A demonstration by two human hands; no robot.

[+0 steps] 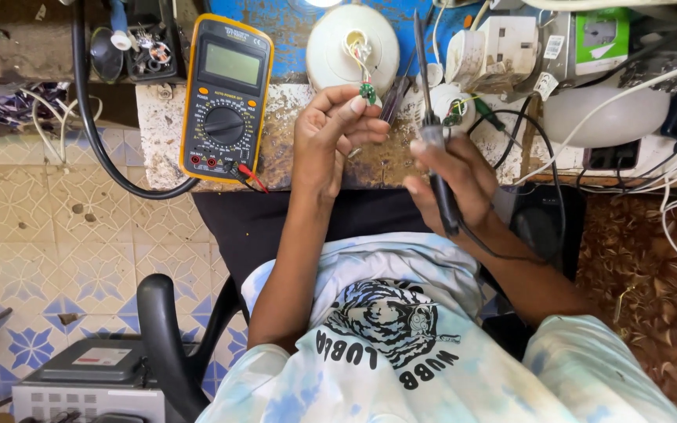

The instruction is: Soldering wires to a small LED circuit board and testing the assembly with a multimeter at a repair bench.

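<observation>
My left hand (331,137) pinches a small green circuit board (367,92) between thumb and fingertips; thin wires run from the board up into a white round lamp housing (352,48) lying on the workbench. My right hand (452,180) grips a black soldering iron (436,149) by its handle, the long tip pointing up and away past the board. The iron's cord trails off toward my right arm. Both hands hover over the front edge of the stained bench (276,141).
A yellow digital multimeter (225,98) lies on the bench to the left, its red and black leads plugged in. White lamp parts (503,47), cables and a socket crowd the right side. A black hose (92,117) hangs at left. A grey box (92,376) sits on the tiled floor.
</observation>
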